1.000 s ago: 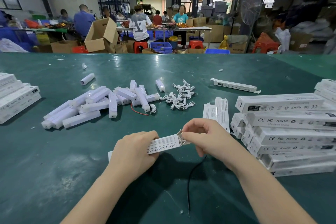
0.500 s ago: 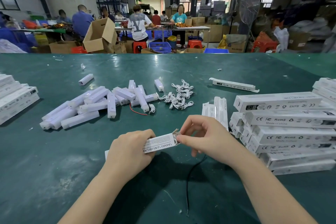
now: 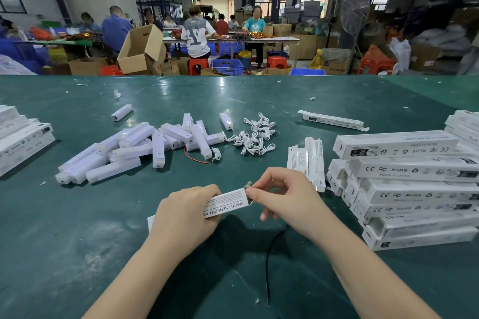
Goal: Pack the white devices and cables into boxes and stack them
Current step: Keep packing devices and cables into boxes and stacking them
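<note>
Head view takes the box [image 3: 228,202] in the person's hands as its landmark, near the front middle of the green table [image 3: 77,241]. Far to its left, at the table's edge, sits a small stack of packed boxes [image 3: 23,142]. Behind and to the left of the held box lies a loose heap of white devices [image 3: 134,147], not yet packed, and directly behind it a tangle of short white cables [image 3: 255,134]. The left hand [image 3: 184,217] wraps its fingers round the box's body and steadies it just above the table. The right hand [image 3: 282,197] pinches the open end flap [image 3: 248,186] at the box's right end, thumb and forefinger closed on the card. Behind and right of the box lie a few flat unfolded cartons [image 3: 308,160], and to its right, well apart, rises the tall stack of finished boxes [image 3: 414,189]. By my reading the step in hand is closing this box: whether a device and cable are already inside cannot be told, since the hands cover most of it. The next move calls for tucking the flap squarely into the end without crushing it, then carrying the box right to the tall stack.
</note>
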